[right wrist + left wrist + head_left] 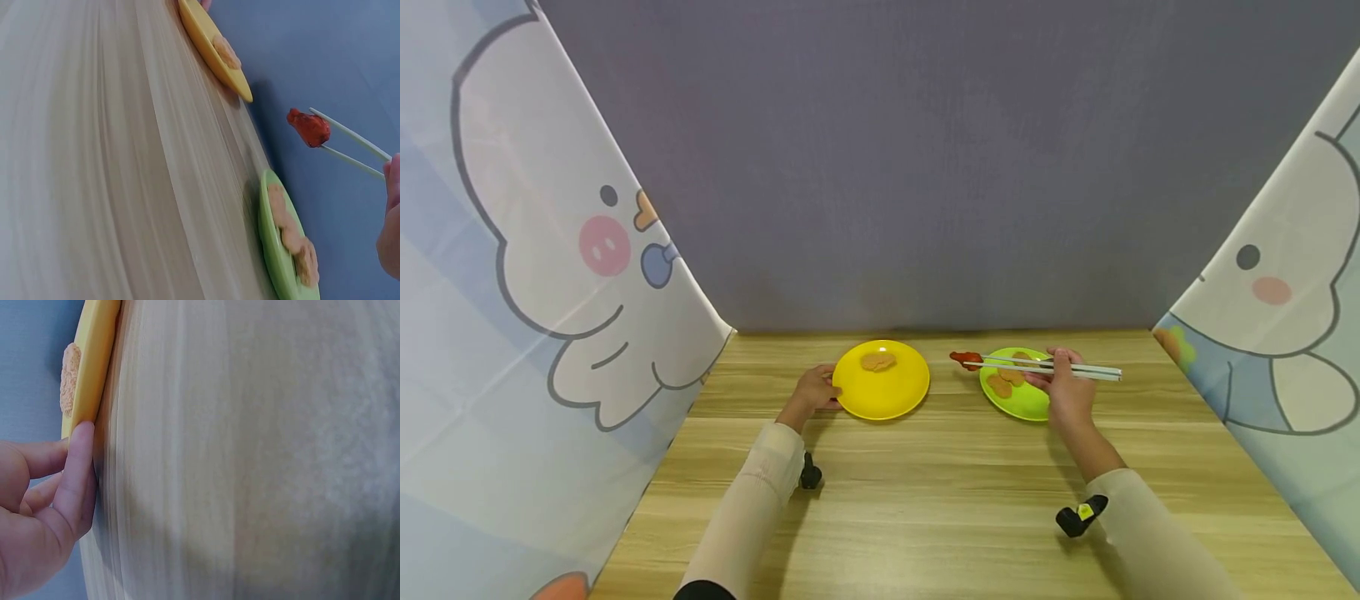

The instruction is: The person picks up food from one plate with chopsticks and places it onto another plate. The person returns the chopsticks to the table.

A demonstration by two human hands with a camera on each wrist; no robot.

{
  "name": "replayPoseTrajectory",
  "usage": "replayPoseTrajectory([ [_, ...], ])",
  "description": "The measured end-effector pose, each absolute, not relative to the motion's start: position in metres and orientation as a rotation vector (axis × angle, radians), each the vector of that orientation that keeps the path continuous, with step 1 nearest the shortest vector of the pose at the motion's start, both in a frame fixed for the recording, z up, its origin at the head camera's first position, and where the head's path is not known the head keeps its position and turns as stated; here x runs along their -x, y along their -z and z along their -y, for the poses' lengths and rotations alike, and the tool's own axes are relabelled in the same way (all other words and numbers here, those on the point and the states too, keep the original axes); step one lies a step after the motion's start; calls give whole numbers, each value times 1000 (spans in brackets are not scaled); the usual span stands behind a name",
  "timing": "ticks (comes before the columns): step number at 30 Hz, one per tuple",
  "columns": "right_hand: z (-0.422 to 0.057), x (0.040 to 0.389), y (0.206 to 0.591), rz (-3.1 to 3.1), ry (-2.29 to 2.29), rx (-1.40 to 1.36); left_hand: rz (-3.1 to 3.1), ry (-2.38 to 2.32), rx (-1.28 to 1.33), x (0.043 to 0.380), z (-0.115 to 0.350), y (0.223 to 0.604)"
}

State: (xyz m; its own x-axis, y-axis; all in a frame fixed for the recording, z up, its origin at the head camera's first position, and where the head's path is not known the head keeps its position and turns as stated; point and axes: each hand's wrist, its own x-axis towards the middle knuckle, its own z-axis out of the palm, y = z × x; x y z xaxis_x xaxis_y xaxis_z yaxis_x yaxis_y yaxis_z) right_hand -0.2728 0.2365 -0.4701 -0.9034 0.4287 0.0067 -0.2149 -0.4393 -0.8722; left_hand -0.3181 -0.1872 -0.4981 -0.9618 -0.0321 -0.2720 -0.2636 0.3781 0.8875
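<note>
My right hand (1070, 396) holds a pair of white chopsticks (1097, 372). Their tips grip a glossy red drumstick-shaped piece (967, 360), raised in the air between the two plates; in the right wrist view the red piece (309, 128) shows one stick on each side. At the left, the yellow plate (883, 398) lies on the table with one tan nugget-like piece (877, 362) on it. My left hand (814, 389) pinches its left rim, thumb above and fingers below. Below the right hand sits the green plate (1026, 408), carrying several tan nugget-like pieces (1000, 385).
Both plates stand near the back of the wood-grain table (925, 500), in front of a grey upright panel (925, 167). Cartoon-printed cloth walls (512, 400) flank the table on both sides. A black wrist camera (1078, 517) is strapped to the right sleeve.
</note>
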Motion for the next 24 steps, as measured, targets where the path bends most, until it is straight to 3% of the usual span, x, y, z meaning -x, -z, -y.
replayPoseTrajectory([
  [24, -307, 242, 480, 1336, -2409, 267, -2459, -1588, 262, 321, 188, 501],
])
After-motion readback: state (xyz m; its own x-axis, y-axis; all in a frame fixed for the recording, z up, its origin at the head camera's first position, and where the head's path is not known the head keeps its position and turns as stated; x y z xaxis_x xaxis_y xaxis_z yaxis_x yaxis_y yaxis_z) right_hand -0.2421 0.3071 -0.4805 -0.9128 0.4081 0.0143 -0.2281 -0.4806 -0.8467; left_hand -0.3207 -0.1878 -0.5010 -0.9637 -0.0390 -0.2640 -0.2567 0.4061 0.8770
